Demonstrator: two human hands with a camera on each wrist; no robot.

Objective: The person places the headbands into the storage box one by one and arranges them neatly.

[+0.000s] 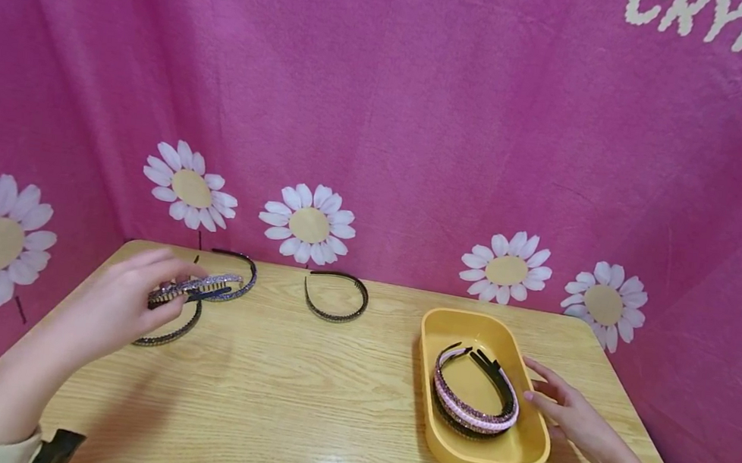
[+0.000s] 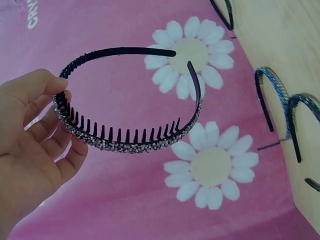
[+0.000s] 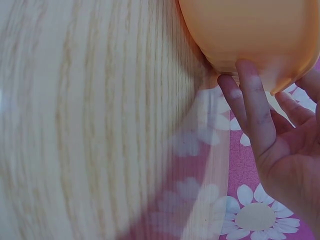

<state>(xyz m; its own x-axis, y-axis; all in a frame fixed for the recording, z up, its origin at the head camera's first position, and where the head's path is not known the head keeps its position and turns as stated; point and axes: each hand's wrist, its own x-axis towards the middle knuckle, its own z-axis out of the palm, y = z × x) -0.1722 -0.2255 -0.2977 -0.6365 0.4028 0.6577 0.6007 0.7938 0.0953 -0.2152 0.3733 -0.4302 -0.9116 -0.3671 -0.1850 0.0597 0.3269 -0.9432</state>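
My left hand [image 1: 129,299] pinches a silver glittery headband [image 2: 125,147] between thumb and fingers, at one side of its band. Black comb teeth line its inner edge, and its two ends point away from the hand. In the head view it overlaps a blue glittery headband [image 1: 249,286] and sits above a dark beaded headband [image 1: 176,336] on the table. At the right, my right hand [image 1: 577,415] touches the outer side wall of a yellow tray [image 1: 430,345], its fingers extended against it. Inside lie several stacked headbands, a pink one [image 1: 469,418] among them.
A black headband [image 1: 334,317] lies alone near the back of the wooden table [image 1: 297,399]. Pink cloth [image 1: 385,111] printed with white daisies hangs behind the table and along both sides.
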